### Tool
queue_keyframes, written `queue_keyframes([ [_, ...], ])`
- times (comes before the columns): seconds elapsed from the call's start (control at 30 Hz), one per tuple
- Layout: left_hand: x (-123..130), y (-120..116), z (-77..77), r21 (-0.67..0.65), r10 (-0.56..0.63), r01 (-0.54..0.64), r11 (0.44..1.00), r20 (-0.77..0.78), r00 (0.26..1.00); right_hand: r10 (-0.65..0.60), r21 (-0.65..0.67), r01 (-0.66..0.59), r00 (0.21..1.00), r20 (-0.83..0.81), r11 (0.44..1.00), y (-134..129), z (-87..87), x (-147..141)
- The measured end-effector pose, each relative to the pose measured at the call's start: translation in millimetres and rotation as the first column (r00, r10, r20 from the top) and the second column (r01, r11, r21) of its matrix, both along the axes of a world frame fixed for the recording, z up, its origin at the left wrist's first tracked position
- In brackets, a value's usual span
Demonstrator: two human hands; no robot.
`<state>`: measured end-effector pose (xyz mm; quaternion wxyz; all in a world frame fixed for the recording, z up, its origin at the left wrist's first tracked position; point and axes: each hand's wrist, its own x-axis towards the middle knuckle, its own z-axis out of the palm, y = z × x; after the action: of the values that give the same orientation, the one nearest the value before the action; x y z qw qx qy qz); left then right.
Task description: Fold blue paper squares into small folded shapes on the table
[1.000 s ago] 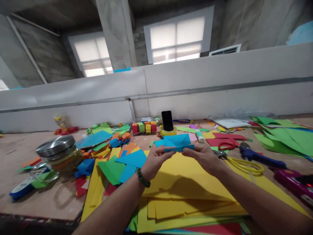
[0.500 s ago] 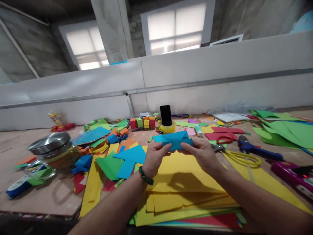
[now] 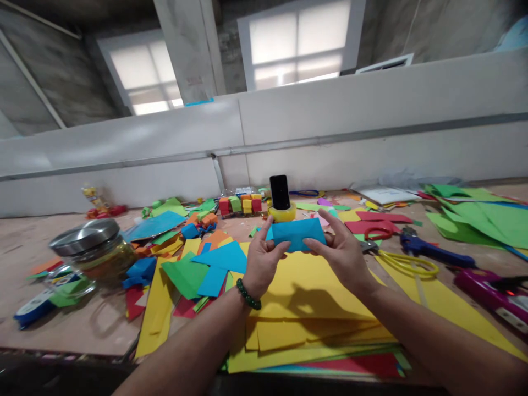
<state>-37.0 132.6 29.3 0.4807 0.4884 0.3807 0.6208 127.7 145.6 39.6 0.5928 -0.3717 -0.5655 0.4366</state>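
Between my two hands a folded piece of blue paper (image 3: pixel 300 234) is held up above a stack of yellow sheets (image 3: pixel 317 286). My left hand (image 3: pixel 264 258) grips its left end, thumb on the near face and index finger raised. At the right end, my right hand (image 3: pixel 344 253) pinches the paper with the thumb in front, its index finger lifted off. Fingers behind the paper are partly hidden. Beyond it a black phone (image 3: pixel 280 192) stands upright on a yellow tape roll (image 3: pixel 282 213).
On the left are a lidded glass jar (image 3: pixel 93 250), blue and green paper pieces and small paper cubes (image 3: pixel 240 205). To the right lie yellow-handled scissors (image 3: pixel 408 264), blue-handled pliers (image 3: pixel 437 253), a magenta tool (image 3: pixel 490 297) and green sheets (image 3: pixel 487 220).
The blue paper's open fold has turned so that a broader flat face shows. Both index fingers have lifted away from its top edge.
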Motion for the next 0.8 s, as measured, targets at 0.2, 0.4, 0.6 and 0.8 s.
queue_keyframes([
  [0.2, -3, 2, 1.5, -0.058, -0.054, 0.054, 0.997, -0.002, 0.999, 0.087, -0.012, -0.086, 0.994, 0.074, 0.996, 4, 1.8, 5],
  [0.4, -7, 2, 3.6, -0.108, -0.076, 0.072, 0.992, -0.031, 0.997, 0.132, -0.02, -0.131, 0.987, 0.088, 0.991, 6, 1.4, 7],
  [0.6, -9, 2, 5.4, -0.149, -0.097, 0.094, 0.984, -0.01, 0.995, 0.164, -0.035, -0.161, 0.977, 0.134, 0.986, 7, 1.2, 9],
  [0.8, -14, 1, 9.9, -0.175, -0.154, 0.144, 0.974, -0.045, 0.987, 0.276, -0.107, -0.264, 0.954, 0.118, 0.959, 3, 8.5, 11],
])
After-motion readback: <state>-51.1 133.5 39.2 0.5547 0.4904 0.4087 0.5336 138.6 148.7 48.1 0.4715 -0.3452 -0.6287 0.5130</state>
